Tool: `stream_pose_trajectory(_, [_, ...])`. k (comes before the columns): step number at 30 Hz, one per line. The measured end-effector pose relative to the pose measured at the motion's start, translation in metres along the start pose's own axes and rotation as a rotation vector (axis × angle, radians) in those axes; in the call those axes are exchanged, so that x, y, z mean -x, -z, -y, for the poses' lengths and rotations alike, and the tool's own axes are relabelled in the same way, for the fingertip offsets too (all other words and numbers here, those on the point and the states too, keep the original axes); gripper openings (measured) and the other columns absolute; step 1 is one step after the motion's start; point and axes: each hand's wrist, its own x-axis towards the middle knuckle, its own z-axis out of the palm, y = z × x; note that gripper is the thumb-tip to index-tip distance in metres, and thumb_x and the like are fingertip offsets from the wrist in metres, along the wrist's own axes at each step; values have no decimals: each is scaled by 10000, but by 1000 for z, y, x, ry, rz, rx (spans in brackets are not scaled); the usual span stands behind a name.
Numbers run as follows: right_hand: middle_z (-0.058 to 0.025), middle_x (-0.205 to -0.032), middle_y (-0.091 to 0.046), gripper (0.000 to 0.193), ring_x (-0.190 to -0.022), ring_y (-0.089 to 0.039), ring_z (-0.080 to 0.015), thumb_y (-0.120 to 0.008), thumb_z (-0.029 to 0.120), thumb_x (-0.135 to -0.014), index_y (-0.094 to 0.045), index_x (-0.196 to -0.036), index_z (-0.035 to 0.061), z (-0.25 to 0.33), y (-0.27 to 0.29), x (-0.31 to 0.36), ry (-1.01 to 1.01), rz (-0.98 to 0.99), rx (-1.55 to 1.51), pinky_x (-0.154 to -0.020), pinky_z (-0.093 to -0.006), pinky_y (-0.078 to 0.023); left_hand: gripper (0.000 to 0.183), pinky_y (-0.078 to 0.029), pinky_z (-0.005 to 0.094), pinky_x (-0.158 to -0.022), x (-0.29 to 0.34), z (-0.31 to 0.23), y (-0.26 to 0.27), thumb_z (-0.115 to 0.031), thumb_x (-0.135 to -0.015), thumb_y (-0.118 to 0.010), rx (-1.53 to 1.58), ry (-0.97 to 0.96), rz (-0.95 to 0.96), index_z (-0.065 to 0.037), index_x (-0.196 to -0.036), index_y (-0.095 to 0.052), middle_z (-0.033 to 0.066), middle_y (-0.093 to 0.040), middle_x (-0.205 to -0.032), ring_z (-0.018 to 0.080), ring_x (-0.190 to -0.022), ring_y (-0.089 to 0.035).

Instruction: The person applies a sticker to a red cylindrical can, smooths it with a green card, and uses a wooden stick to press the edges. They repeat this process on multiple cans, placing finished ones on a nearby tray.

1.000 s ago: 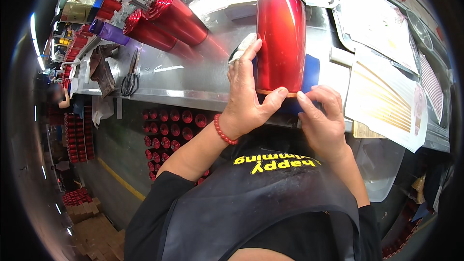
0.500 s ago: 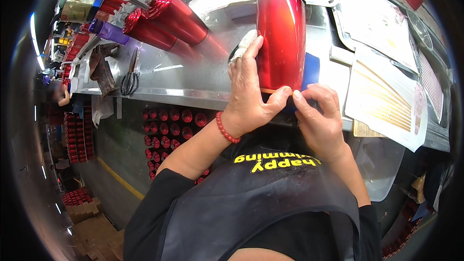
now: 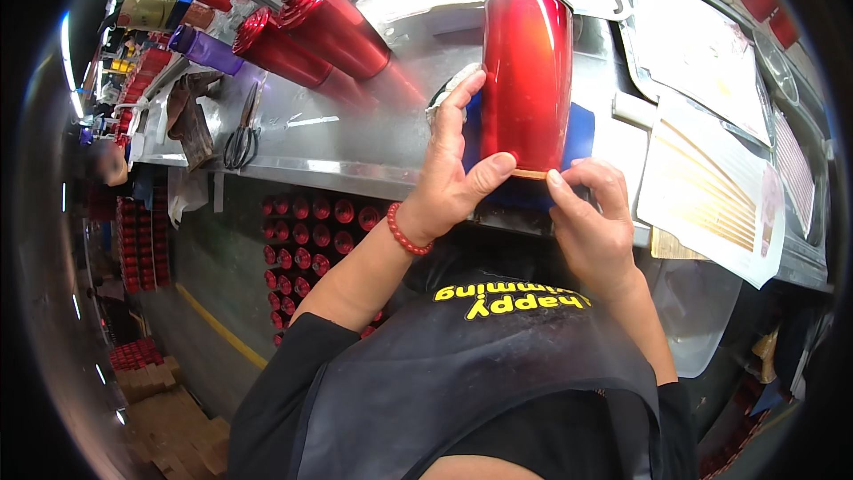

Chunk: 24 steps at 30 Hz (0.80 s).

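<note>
A glossy red cylinder (image 3: 527, 80) lies lengthwise before me over a blue support (image 3: 580, 138) on the metal bench. Along its near edge runs a thin gold strip (image 3: 530, 174). My left hand (image 3: 449, 169) grips the cylinder from the left, fingers stretched along its side and thumb pressed at the near rim; a white covering (image 3: 455, 87) wraps some fingertips. At the strip's right end, my right hand (image 3: 591, 209) is closed, thumb and forefinger pinched together at the rim. The cylinder's underside is hidden.
A white sheet with several gold strips (image 3: 706, 191) lies to the right, beside papers on a tray. Scissors (image 3: 241, 140), a brown cloth (image 3: 188, 120), two red cylinders (image 3: 333, 27) and a purple one (image 3: 206, 49) sit left. Red pieces (image 3: 302, 258) stand in rows below the bench.
My left thumb has shifted left along the near rim, away from the right fingertips, baring more of the gold strip. My right hand stays at the rim's right end. The view shifted slightly.
</note>
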Motion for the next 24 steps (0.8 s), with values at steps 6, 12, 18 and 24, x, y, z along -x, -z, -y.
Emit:
stream_pose_trajectory(6, [-105, -1033, -601, 524, -1009, -589, -317, -727, -130, -672, -703, -1171, 28, -1, -2, 0, 8, -11, 5, -921, -429, -479, 888, -193, 421, -1209, 0, 1, 3, -335, -899, -742, -1, -6, 21, 47, -1540, -259, 216, -310, -1554, 326, -1449, -280])
stream_pose_trajectory(12, [-101, -1032, -603, 525, -1001, -590, -313, -729, -133, -684, -704, -1179, 38, 0, -4, 1, 4, -30, 8, -920, -427, -479, 890, -181, 421, -1217, 1, 2, 3, -322, -899, -738, -31, -7, 27, 46, -1544, -247, 207, -303, -1561, 316, -1460, -275])
stream_pose_trajectory(18, [-102, -1030, -603, 526, -997, -592, -312, -733, -133, -686, -705, -1182, 39, 0, -2, 0, 7, -20, 8, -913, -428, -480, 899, -184, 422, -1221, -2, 1, 5, -292, -880, -743, -101, 3, 47, 45, -1543, -237, 199, -310, -1561, 309, -1462, -289])
stream_pose_trajectory(24, [-101, -1028, -603, 518, -998, -593, -310, -734, -127, -690, -705, -1180, 36, 1, -1, 0, -1, -15, -2, -907, -424, -481, 916, -232, 441, -1194, -10, -10, 7, -281, -827, -754, -296, -78, 43, 46, -1530, -266, 228, -360, -1522, 349, -1416, -343])
